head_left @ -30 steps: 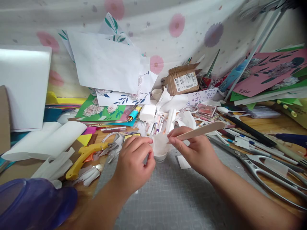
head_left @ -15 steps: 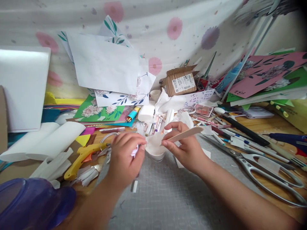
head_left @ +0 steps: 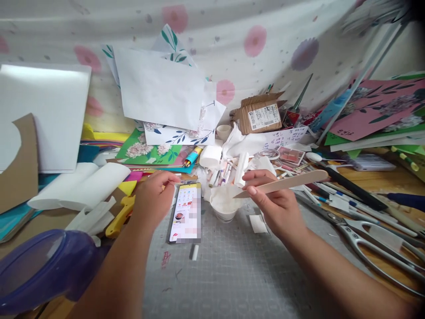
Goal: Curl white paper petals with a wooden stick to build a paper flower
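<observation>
Your wooden table (head_left: 368, 177) bears a gray mat (head_left: 226, 270); on it you have: phone (head_left: 184, 217), small bowl (head_left: 226, 212), white paper piece (head_left: 257, 224).

smooth, matt wooden stick (head_left: 295, 181); shiny metal scissors (head_left: 347, 230).

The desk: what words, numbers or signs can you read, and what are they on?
None are clear enough to read:
Box label: print too small.
White paper strip: handwriting, blurred.
Phone screen: too small, partly pixelated.
Grey mat: red mark, unclear.
Pink card: writing too small.
</observation>
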Action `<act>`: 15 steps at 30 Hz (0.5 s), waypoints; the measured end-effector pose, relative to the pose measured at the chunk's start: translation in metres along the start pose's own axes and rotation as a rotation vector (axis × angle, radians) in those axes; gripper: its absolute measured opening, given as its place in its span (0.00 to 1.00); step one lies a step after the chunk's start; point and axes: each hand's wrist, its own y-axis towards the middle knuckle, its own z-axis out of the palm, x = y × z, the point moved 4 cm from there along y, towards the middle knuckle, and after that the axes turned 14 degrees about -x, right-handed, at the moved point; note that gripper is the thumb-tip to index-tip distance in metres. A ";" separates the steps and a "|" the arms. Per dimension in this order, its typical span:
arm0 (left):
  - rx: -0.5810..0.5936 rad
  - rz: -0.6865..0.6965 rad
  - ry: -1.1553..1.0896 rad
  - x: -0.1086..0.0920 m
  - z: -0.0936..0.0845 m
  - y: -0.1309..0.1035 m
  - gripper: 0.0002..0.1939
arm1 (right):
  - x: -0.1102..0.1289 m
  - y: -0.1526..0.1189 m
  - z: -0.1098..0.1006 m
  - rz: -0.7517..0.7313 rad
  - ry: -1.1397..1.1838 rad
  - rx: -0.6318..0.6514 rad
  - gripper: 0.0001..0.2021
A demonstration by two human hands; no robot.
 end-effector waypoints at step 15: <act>0.146 0.033 0.113 -0.002 0.009 -0.002 0.11 | -0.017 0.013 -0.031 0.074 -0.019 -0.010 0.07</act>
